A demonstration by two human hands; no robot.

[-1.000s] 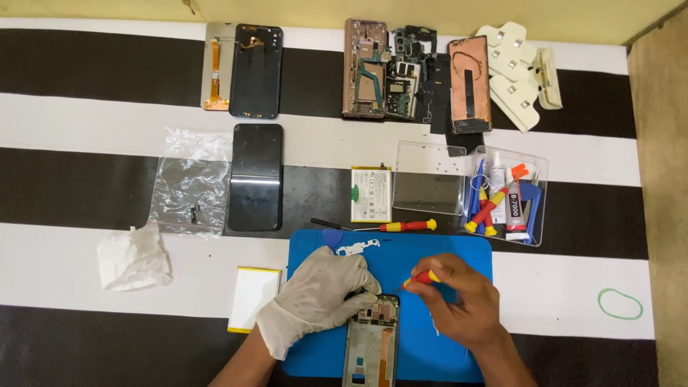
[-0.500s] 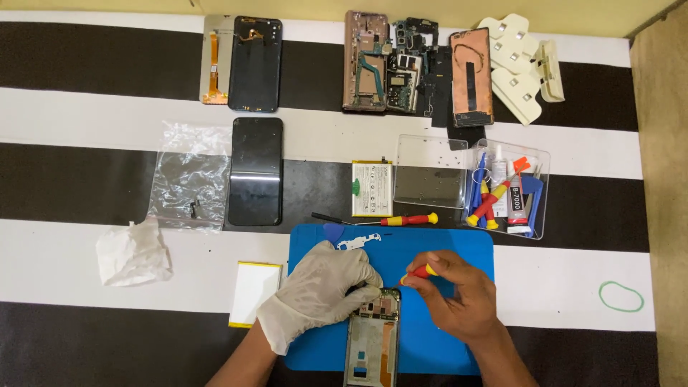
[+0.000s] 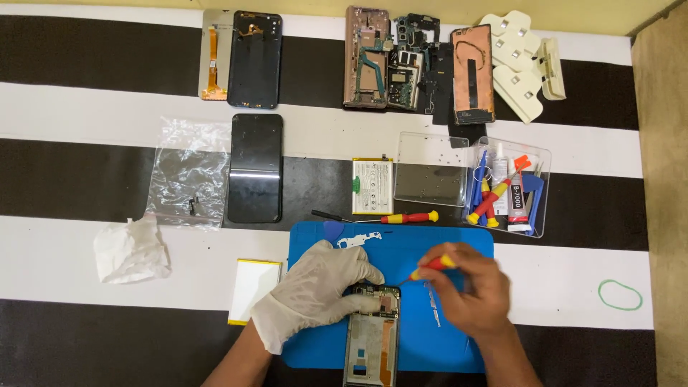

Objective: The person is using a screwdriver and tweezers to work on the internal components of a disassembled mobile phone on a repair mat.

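Note:
My left hand (image 3: 319, 290), in a white glove, presses on the top left of an opened phone frame (image 3: 373, 337) that lies on a blue work mat (image 3: 444, 247). My right hand (image 3: 469, 290) grips a small red-and-yellow screwdriver (image 3: 430, 266) whose tip points down-left at the phone's upper edge. A white metal bracket (image 3: 363, 242) and a blue pick (image 3: 333, 230) lie on the mat above my left hand. A second red-and-yellow screwdriver (image 3: 390, 218) rests just beyond the mat's far edge.
A phone battery (image 3: 373, 185), a clear lid (image 3: 432, 169) and a clear tray of tools and glue (image 3: 510, 188) sit behind the mat. Left are a black phone (image 3: 255, 168), a plastic bag (image 3: 185, 172), crumpled tissue (image 3: 131, 250) and a white pad (image 3: 253, 289). Dismantled phone parts (image 3: 380, 59) line the far edge.
My right hand has shifted a little and tilted the screwdriver toward the phone's top edge. My gloved left hand stays on the phone.

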